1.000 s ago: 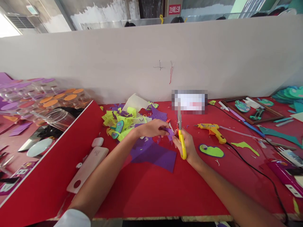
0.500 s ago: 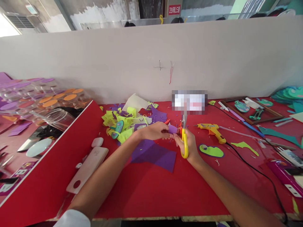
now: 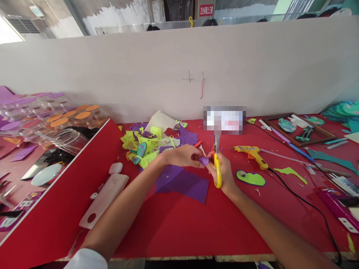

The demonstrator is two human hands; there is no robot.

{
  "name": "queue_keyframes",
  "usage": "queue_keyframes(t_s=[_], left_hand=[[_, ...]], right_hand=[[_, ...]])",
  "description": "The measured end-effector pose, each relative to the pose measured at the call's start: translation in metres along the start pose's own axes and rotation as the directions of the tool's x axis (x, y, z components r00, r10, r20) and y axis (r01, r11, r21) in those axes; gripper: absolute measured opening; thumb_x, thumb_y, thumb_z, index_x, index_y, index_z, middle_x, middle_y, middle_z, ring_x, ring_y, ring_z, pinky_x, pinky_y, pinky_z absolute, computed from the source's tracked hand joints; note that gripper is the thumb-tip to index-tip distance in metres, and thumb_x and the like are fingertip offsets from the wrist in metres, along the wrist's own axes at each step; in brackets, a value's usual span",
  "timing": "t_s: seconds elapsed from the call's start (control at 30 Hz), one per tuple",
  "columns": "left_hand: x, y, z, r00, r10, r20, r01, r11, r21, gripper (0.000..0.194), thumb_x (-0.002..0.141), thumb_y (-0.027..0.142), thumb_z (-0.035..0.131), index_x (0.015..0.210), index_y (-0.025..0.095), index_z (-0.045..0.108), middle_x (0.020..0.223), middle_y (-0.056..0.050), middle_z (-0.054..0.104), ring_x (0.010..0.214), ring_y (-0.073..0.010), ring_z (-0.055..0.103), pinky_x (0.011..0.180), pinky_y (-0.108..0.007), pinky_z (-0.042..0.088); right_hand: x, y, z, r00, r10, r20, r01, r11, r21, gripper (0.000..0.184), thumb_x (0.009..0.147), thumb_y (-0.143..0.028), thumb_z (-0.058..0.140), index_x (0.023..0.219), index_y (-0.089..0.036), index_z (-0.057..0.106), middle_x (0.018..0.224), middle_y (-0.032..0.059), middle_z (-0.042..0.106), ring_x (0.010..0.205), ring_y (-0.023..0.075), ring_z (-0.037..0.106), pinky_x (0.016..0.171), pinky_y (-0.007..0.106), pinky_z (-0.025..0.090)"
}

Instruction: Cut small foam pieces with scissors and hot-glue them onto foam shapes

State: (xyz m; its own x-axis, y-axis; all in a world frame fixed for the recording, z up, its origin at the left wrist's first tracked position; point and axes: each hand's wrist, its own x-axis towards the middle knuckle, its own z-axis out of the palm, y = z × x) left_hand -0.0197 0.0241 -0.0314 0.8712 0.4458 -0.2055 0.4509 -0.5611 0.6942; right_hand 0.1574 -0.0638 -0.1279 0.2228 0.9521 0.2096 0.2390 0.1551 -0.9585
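Observation:
Between the fingertips of both hands is a small purple foam piece (image 3: 204,161). My left hand (image 3: 187,155) pinches its left side. My right hand (image 3: 226,172) touches its right edge and also holds yellow-handled scissors (image 3: 218,170), their blades pointing away from me. Below the hands lies a larger purple foam sheet (image 3: 185,183). To the left is a heap of yellow-green and purple scraps (image 3: 146,144), with a teal foam shape (image 3: 139,153) on top. Right of the scissors rests a green foam shape with a dark border (image 3: 250,178).
A yellow glue gun (image 3: 252,154) trails a black cord across the right side. A wooden frame (image 3: 297,142) stands behind it. At left, a red divider (image 3: 70,190) runs beside a pale phone-like slab (image 3: 105,201). Clear jars (image 3: 70,140) stand beyond the divider.
The purple piece has been turned and lowered slightly between the fingers. The scissors have shifted a little to the left with my right hand.

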Motion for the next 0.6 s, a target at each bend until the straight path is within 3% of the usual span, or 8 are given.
queue_keyframes(t_s=[0.1,0.27,0.37,0.47,0.53,0.6], left_hand=[[0.003,-0.002,0.004,1.000,0.023,-0.021,-0.021,0.998,0.056,0.012,0.085,0.028,0.064,0.083,0.018,0.068,0.072,0.001,0.063,0.064,-0.0118,0.056,0.063,-0.025,0.036],[0.000,-0.007,-0.003,0.997,0.015,-0.072,-0.009,0.996,0.090,0.015,0.088,0.027,0.059,0.083,0.018,0.069,0.074,0.000,0.066,0.065,-0.0124,0.056,0.065,-0.025,0.037],[-0.009,-0.014,-0.012,0.985,-0.108,-0.133,0.138,0.961,0.238,0.015,0.087,0.024,0.057,0.083,0.018,0.070,0.082,-0.003,0.071,0.071,-0.0159,0.059,0.068,-0.027,0.038],[-0.017,-0.018,-0.020,0.942,-0.179,-0.283,0.271,0.903,0.333,0.030,0.088,0.014,0.050,0.106,0.019,0.073,0.115,-0.009,0.073,0.099,-0.0222,0.065,0.080,-0.029,0.041],[-0.019,-0.013,-0.022,0.946,-0.143,-0.291,0.229,0.929,0.289,0.036,0.090,0.018,0.053,0.123,0.021,0.068,0.130,-0.010,0.069,0.111,-0.0232,0.063,0.084,-0.029,0.043],[-0.017,-0.005,-0.020,0.982,-0.065,-0.177,0.098,0.978,0.184,0.033,0.092,0.032,0.061,0.122,0.021,0.068,0.124,-0.008,0.071,0.103,-0.0211,0.065,0.081,-0.027,0.044]], right_hand=[[-0.001,-0.001,0.001,1.000,-0.005,0.008,0.005,1.000,0.000,0.024,0.076,-0.036,0.074,0.086,-0.023,0.055,0.071,-0.0018,0.057,0.059,0.0146,0.052,0.055,0.026,0.044],[-0.001,0.004,0.001,1.000,0.008,-0.002,-0.008,1.000,0.005,0.028,0.078,-0.041,0.073,0.085,-0.023,0.053,0.068,-0.0030,0.055,0.055,0.0140,0.051,0.052,0.026,0.044],[-0.001,0.007,0.000,1.000,0.008,-0.017,-0.008,1.000,-0.019,0.029,0.082,-0.044,0.070,0.084,-0.024,0.050,0.064,-0.0047,0.051,0.051,0.0131,0.048,0.049,0.026,0.042],[-0.001,0.006,-0.001,1.000,0.018,-0.012,-0.019,0.999,-0.028,0.032,0.081,-0.045,0.072,0.081,-0.025,0.047,0.061,-0.0058,0.049,0.050,0.0132,0.047,0.048,0.026,0.040],[-0.001,0.003,-0.001,1.000,0.030,-0.004,-0.030,0.999,-0.031,0.034,0.080,-0.045,0.074,0.078,-0.025,0.046,0.058,-0.0062,0.048,0.049,0.0136,0.046,0.047,0.026,0.039],[-0.001,0.000,0.000,1.000,0.031,-0.003,-0.031,0.999,-0.032,0.035,0.079,-0.047,0.074,0.077,-0.025,0.046,0.057,-0.0060,0.048,0.049,0.0140,0.046,0.047,0.026,0.038]])
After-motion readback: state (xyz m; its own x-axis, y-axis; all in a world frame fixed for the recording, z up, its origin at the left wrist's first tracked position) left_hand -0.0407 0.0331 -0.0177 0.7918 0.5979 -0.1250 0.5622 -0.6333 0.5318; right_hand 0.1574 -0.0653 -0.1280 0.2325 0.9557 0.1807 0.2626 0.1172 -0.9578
